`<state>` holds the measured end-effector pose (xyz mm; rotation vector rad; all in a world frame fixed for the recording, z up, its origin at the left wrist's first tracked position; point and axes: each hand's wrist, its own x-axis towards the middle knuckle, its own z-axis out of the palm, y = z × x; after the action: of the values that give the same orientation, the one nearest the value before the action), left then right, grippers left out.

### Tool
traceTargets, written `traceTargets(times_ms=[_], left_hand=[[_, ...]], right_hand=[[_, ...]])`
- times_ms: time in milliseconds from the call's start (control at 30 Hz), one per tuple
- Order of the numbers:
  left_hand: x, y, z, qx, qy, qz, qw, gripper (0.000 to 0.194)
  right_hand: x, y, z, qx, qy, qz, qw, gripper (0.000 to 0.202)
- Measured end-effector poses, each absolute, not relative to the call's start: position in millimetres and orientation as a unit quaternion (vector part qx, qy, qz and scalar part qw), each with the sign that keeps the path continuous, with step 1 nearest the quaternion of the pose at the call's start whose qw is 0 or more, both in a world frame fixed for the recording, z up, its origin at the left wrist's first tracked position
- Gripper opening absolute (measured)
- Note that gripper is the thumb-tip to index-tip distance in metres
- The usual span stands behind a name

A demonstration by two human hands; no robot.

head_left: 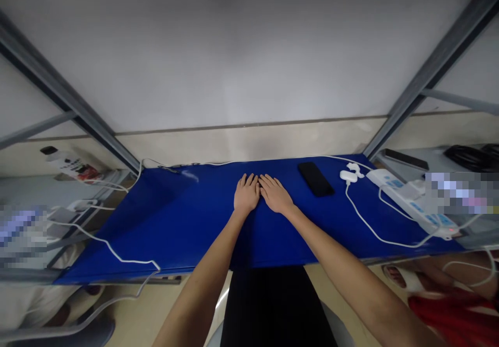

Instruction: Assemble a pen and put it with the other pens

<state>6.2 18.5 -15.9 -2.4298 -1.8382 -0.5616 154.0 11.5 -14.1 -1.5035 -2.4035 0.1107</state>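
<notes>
My left hand (246, 194) and my right hand (276, 194) lie flat, palms down, side by side on the blue mat (187, 222), toward its far edge and about midway along it. Fingers are stretched out and touching at the inner sides; neither hand has hold of anything. As I judge it, no handling is under way: everything within reach lies untouched.

The nearest thing is a black phone (315, 179), face up near the far edge, just to the right of my right hand and apart from it. Further right, by the far right corner, a small white charger (348, 175) trails a white cable (374, 230) across the mat to a white power strip (413, 201) along the right edge. Another white cable (113, 251) loops over the near left corner.

The mat covers a bench between grey metal uprights, against a plain pale wall. A bottle (68, 164) lies on the shelf to the left.
</notes>
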Motion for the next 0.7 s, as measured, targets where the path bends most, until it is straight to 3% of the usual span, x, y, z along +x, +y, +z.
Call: traceTargets(times_ms=[300, 533, 700], left_hand=[[9, 17, -13, -0.774, -0.600, -0.203, 0.008, 0.047], [8, 18, -11, -0.762, -0.607, -0.225, 0.012, 0.045], [8, 15, -7, -0.742, -0.626, -0.238, 0.039, 0.043]], right_hand=[[153, 12, -12, -0.536, -0.824, 0.066, 0.172, 0.051], [151, 6, -3, -0.563, -0.792, 0.016, 0.235, 0.051], [150, 3, 0, -0.585, -0.777, 0.000, 0.233, 0.052]])
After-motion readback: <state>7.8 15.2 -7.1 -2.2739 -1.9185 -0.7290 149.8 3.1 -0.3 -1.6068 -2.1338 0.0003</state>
